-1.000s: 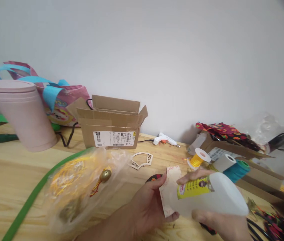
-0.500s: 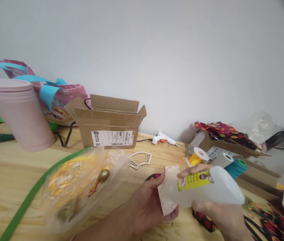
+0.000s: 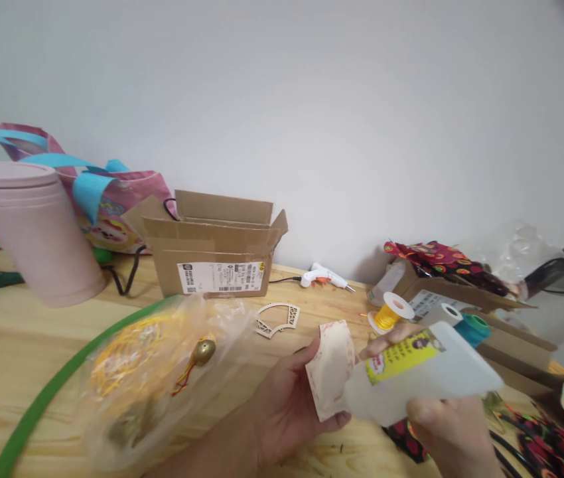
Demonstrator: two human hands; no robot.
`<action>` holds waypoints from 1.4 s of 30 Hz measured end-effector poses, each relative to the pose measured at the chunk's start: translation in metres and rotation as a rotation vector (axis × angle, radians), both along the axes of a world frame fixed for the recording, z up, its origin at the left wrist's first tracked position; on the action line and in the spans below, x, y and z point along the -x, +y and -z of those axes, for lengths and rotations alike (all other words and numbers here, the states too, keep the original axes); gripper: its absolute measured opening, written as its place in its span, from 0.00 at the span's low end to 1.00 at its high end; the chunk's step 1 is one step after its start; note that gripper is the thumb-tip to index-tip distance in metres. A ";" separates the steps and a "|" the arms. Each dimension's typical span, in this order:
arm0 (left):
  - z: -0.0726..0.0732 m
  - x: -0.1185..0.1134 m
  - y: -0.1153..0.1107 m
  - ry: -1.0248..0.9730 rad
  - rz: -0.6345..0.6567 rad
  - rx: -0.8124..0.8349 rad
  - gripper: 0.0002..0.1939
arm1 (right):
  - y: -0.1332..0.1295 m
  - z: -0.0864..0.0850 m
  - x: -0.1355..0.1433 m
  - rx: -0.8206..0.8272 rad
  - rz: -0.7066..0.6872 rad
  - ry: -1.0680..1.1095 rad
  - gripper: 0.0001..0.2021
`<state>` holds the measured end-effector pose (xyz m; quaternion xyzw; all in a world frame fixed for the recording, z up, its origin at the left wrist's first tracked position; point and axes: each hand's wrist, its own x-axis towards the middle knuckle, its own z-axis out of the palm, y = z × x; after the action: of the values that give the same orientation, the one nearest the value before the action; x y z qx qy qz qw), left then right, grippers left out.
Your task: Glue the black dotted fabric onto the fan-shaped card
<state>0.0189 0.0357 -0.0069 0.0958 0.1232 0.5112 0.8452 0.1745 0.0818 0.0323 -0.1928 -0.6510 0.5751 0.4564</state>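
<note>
My left hand (image 3: 286,405) holds a pale, curved flat piece (image 3: 330,368) with reddish marks along its edges, thumb on one side and fingers beneath. Closed around a translucent white squeeze bottle (image 3: 426,378) with a yellow label is my right hand (image 3: 441,425). The bottle lies tilted, its narrow end against or just over the lower right edge of the pale piece; the very tip is hard to make out. A cut-out wooden fan-shaped frame (image 3: 278,320) lies on the table beyond my left hand. Dark patterned fabric (image 3: 406,441) shows under the bottle.
A plastic bag (image 3: 162,378) with yellow cords and brass bells lies left, beside a green strip (image 3: 48,385). Behind stand a pink tumbler (image 3: 38,232), a cardboard box (image 3: 207,252) and a white glue gun (image 3: 324,275). At right are a yellow thread spool (image 3: 389,312) and another box (image 3: 426,292).
The bottle has swung, its base now further right and its narrow end lower along the pale piece's edge. My left hand has tipped the piece slightly, showing more of its face.
</note>
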 end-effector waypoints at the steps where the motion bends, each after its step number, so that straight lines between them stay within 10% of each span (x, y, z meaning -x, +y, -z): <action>1: 0.000 0.000 -0.001 0.001 0.002 0.043 0.24 | 0.000 0.002 0.000 -0.004 0.053 0.019 0.18; 11: 0.000 -0.003 -0.003 -0.099 0.008 0.213 0.16 | -0.007 -0.001 0.010 -0.195 0.516 -0.093 0.15; 42: 0.006 -0.005 0.000 -0.136 -0.011 0.218 0.15 | -0.003 0.001 0.011 -0.143 0.557 -0.082 0.15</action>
<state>0.0235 0.0360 -0.0125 -0.0323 0.1211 0.5047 0.8542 0.1638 0.0787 0.0317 -0.3544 -0.6298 0.3721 0.5825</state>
